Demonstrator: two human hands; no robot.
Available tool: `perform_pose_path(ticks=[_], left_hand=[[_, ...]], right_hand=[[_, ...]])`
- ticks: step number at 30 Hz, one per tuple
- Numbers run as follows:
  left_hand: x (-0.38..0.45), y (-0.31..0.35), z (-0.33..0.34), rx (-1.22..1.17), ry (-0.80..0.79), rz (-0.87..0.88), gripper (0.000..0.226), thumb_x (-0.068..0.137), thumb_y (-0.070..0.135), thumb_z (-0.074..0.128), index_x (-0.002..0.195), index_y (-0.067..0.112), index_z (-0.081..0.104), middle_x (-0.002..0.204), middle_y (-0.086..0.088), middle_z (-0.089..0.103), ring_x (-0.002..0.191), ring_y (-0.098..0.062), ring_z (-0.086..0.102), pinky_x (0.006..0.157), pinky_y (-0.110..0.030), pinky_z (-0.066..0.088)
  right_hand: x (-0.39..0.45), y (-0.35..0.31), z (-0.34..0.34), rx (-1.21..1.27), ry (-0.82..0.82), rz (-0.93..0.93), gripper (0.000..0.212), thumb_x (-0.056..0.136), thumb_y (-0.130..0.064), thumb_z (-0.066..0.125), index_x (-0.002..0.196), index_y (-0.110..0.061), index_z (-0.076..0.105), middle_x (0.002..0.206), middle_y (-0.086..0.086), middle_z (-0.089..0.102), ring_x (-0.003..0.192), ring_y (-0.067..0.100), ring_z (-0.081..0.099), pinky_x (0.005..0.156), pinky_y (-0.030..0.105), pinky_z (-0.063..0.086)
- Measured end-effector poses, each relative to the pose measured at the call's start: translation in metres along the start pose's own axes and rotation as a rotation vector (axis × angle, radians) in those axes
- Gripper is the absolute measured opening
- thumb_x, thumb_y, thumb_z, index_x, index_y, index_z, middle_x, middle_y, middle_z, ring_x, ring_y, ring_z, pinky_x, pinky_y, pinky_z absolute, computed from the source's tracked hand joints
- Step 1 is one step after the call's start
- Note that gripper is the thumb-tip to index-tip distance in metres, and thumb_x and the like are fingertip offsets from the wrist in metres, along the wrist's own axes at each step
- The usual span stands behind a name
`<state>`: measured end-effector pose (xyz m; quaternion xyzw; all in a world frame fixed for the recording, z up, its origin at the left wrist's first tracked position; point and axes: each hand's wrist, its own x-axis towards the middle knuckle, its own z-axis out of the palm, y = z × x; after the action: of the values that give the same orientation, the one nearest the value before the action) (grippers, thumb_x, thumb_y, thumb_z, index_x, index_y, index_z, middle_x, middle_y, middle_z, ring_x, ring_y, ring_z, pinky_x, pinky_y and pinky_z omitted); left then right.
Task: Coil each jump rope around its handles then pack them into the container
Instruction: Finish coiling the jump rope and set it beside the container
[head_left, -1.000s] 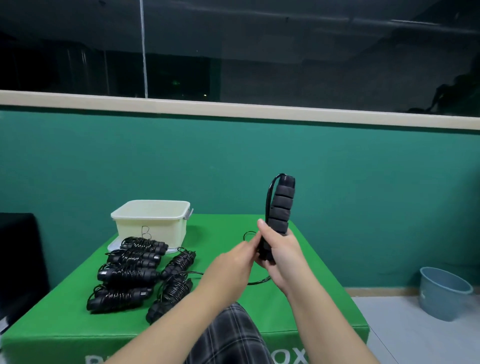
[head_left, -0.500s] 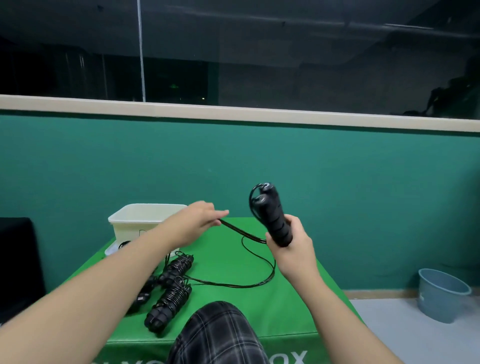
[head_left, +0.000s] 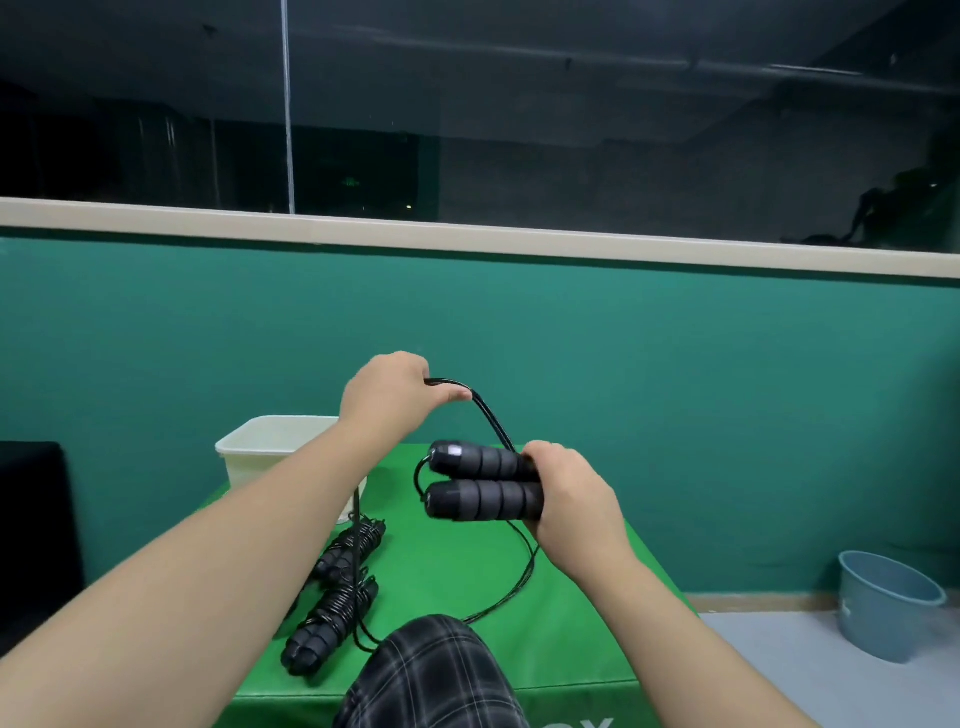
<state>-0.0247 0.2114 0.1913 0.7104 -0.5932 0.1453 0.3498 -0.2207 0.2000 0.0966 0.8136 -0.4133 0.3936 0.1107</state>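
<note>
Partway through, judging by the layout: two finished bundles of black jump rope wound around their foam handles (head_left: 337, 597) lying on the green padded table top (head_left: 571, 613), below and just to the near side of the left forearm, with any further bundles hidden behind that arm. Nothing visibly packed yet into the cream rectangular plastic container (head_left: 270, 449), sitting just beyond and below the left wrist, interior out of sight. Currently in hand, one more rope with barely any turns on it: a pair of black ribbed foam handles (head_left: 483, 486) held side by side, lying roughly level with their capped ends pointing toward the left arm. Right hand (head_left: 569, 499) closed around the near ends of both handles, fingers curled over the top, wrist bent, forearm coming up from the lower right. Left hand (head_left: 387, 397) raised above and to the far left of the handles, fingers and thumb pinching the thin black cord (head_left: 491, 418), which runs taut and slanting down to the handles beside the right knuckles. Slack cord hanging under the right hand in a long loose loop, trailing across the table toward a plaid-clad knee (head_left: 431, 675) near the bottom edge. Left to do, as an estimate: wrapping nearly the whole length of this rope, then moving every bundle into the container. Off to the far right of the right arm, a blue-grey plastic bucket (head_left: 883, 603) on the floor.
</note>
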Motion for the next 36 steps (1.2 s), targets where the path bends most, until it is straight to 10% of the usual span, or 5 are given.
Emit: perform_pose_path(ticks=[6, 12, 20, 30, 36], left_hand=[[-0.029, 0.038, -0.013, -0.592, -0.138, 0.075, 0.051, 0.096, 0.044, 0.043, 0.056, 0.015, 0.053, 0.041, 0.006, 0.032, 0.038, -0.014, 0.029, 0.046, -0.027, 0.023], [-0.067, 0.042, -0.002, -0.580, -0.157, 0.223, 0.043, 0.099, 0.030, 0.044, 0.061, 0.012, 0.056, 0.037, 0.012, 0.042, 0.040, -0.004, 0.036, 0.045, -0.018, 0.026], [-0.118, 0.016, 0.034, -0.671, -0.150, 0.294, 0.040, 0.095, 0.032, 0.046, 0.067, 0.004, 0.049, 0.048, 0.008, 0.036, 0.049, -0.007, 0.031, 0.050, -0.024, 0.025], [-0.119, -0.057, 0.056, -0.580, -0.136, 0.293, 0.059, 0.074, 0.086, 0.017, 0.073, 0.032, 0.039, 0.053, 0.011, 0.044, 0.051, -0.002, 0.042, 0.048, -0.022, 0.025], [-0.130, -0.071, 0.069, -0.697, 0.009, 0.252, 0.059, 0.081, 0.080, 0.021, 0.097, 0.033, 0.052, 0.067, 0.014, 0.059, 0.062, 0.003, 0.050, 0.055, -0.022, 0.034]], right_hand=[[0.007, -0.010, 0.018, -0.314, 0.038, -0.027, 0.058, 0.024, -0.003, 0.083, 0.070, -0.012, 0.050, 0.066, 0.007, 0.047, 0.036, 0.022, 0.038, 0.044, 0.024, 0.015], [0.019, -0.018, 0.018, -0.159, -0.106, 0.234, 0.035, 0.083, -0.024, 0.063, 0.105, -0.011, 0.040, 0.104, 0.007, 0.043, 0.078, 0.031, 0.063, 0.056, 0.032, 0.034], [0.028, -0.033, -0.006, 0.033, -0.198, 0.329, 0.043, 0.086, -0.027, 0.062, 0.108, -0.007, 0.031, 0.113, 0.012, 0.042, 0.102, 0.036, 0.058, 0.068, 0.034, 0.034], [0.020, -0.069, -0.005, 0.480, -0.333, 0.436, 0.050, 0.064, -0.027, 0.073, 0.085, -0.024, 0.028, 0.081, 0.006, 0.060, 0.060, 0.023, 0.050, 0.057, 0.034, 0.042], [0.009, -0.083, 0.000, 0.894, -0.490, 0.411, 0.043, 0.069, -0.009, 0.071, 0.094, -0.015, 0.036, 0.077, 0.006, 0.059, 0.055, 0.017, 0.057, 0.048, 0.029, 0.044]])
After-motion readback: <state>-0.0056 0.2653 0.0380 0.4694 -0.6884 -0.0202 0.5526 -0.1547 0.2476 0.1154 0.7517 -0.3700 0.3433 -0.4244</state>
